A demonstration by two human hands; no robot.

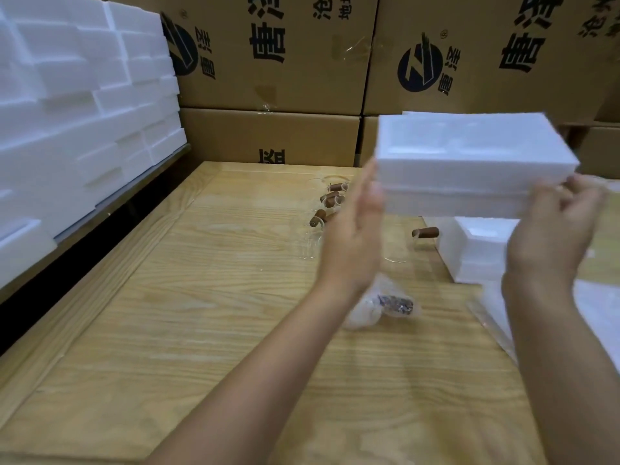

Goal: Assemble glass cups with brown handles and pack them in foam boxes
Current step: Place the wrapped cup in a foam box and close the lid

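A white foam box (469,162) is held up in the air above the wooden table (201,313), its moulded hollows facing up. My left hand (355,229) presses flat against its left end with straight fingers. My right hand (557,223) grips its right end with curled fingers. Under and behind the box, several glass cups with brown handles (330,199) stand on the table, the glass barely visible. One more brown handle (425,233) shows beside a second foam box (476,250) lying on the table.
A small clear bag of dark fittings (392,303) lies near my left wrist. Plastic sheeting (496,323) covers the table's right side. White foam boxes (73,122) are stacked high at the left. Printed cardboard cartons (275,62) wall off the back.
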